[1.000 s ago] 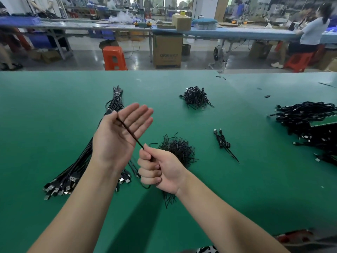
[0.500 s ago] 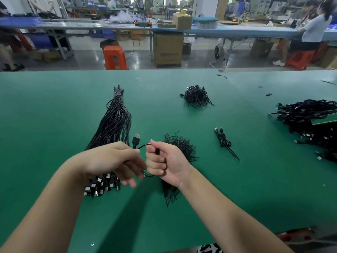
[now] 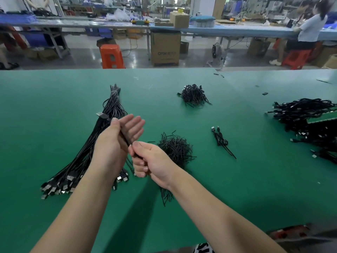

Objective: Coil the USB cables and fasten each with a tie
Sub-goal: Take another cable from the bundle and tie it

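A black USB cable (image 3: 125, 136) is stretched above the green table (image 3: 237, 179) between both hands. It is pinched in the curled right hand (image 3: 153, 161), while the left hand (image 3: 116, 143) is held with straight fingers (the plug (image 3: 102, 115) sticks out past them). The tie pile (image 3: 175, 150) lies just beside.
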Demonstrator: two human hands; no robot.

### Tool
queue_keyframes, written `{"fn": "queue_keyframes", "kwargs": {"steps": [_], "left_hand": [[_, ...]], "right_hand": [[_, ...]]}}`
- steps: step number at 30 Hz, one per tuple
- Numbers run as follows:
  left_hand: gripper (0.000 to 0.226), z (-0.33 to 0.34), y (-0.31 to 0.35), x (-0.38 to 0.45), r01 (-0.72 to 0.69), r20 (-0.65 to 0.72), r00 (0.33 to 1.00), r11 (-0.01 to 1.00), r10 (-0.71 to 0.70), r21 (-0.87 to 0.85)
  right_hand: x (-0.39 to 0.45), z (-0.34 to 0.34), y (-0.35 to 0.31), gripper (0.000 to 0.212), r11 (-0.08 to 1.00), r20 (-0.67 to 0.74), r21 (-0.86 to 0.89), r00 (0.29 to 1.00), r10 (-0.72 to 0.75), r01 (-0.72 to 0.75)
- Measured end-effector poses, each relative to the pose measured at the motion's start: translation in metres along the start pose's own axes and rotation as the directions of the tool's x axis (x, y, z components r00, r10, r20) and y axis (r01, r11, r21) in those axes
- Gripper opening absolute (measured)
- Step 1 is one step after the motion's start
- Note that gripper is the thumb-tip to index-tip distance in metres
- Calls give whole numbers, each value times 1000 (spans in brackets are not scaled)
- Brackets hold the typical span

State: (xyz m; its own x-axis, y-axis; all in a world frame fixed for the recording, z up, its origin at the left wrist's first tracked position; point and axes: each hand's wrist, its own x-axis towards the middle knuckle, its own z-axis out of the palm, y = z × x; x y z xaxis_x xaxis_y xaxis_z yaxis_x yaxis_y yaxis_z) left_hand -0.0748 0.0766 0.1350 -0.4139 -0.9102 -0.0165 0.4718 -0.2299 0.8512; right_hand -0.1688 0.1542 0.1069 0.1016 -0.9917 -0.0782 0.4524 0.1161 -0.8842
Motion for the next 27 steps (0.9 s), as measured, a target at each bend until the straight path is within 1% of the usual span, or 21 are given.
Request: {"fn": "queue_keyframes", "kwargs": {"steps": [2,3,4,5,6,7,9,10,11,13,14,15,16,18,20,21,22,24,25,26,27], "left_hand": [[47,2,17,5,25,-75,996,962,-47,-274],[42,1,27,6,35,-94,993,934,-73,-355],[37,-2,37,6,56,-77,993,919,-94,-391],[33,-6,45,6,86,-20,995,921,-102,-380],[33,-10,52,5,119,75,992,941,-100,-316],[36,-15,56,2,138,189,977,970,-99,-202],[44,-26,56,-3,108,378,915,989,-139,101],[44,-30,55,-4,76,429,884,961,-188,264],[43,-34,53,-5,51,448,856,905,-257,422],[42,-39,50,-6,1,419,813,720,-405,694],[42,-40,48,-6,-24,382,806,620,-452,784],[41,-39,44,-6,-36,334,821,542,-463,839],[39,-36,40,-6,-35,286,851,496,-441,868],[33,-32,30,-6,-56,216,918,429,-334,901],[30,-31,22,-5,-118,217,943,357,-252,927],[30,-32,20,-5,-140,233,943,350,-239,926],[31,-34,18,-4,-149,247,941,372,-232,916],[31,-34,12,-4,-164,265,950,456,-167,875],[31,-34,9,-4,-182,262,961,508,-90,842],[31,-31,5,-3,-190,239,971,588,-6,787],[33,-27,1,-3,-176,189,980,700,59,693]], "right_hand": [[1,0,6,32,996,44,74,998,45,-49],[1,-3,8,32,987,64,141,996,63,-72],[0,-7,9,32,974,75,210,995,71,-85],[0,-13,9,33,958,77,272,994,72,-91],[0,-18,8,34,942,80,324,994,71,-93],[1,-23,5,33,927,88,363,994,65,-92],[5,-28,-3,32,912,114,402,993,44,-87],[7,-29,-7,31,912,128,402,991,36,-85],[10,-29,-11,31,917,135,390,990,35,-85],[14,-30,-17,31,932,118,352,992,46,-85],[16,-30,-19,31,940,103,330,993,50,-81],[17,-31,-21,31,950,88,303,995,49,-73],[17,-32,-22,31,963,73,263,996,44,-62],[17,-32,-25,30,988,50,151,998,37,-44],[16,-31,-26,30,997,35,67,999,32,-35],[15,-31,-27,30,998,31,57,999,30,-31],[14,-30,-28,30,998,30,56,999,27,-28],[13,-28,-28,31,999,36,36,999,13,-15],[12,-25,-26,31,1000,44,22,999,7,-8],[12,-23,-25,30,1000,54,21,999,4,-5],[11,-20,-22,30,999,64,38,998,3,-6]]}}
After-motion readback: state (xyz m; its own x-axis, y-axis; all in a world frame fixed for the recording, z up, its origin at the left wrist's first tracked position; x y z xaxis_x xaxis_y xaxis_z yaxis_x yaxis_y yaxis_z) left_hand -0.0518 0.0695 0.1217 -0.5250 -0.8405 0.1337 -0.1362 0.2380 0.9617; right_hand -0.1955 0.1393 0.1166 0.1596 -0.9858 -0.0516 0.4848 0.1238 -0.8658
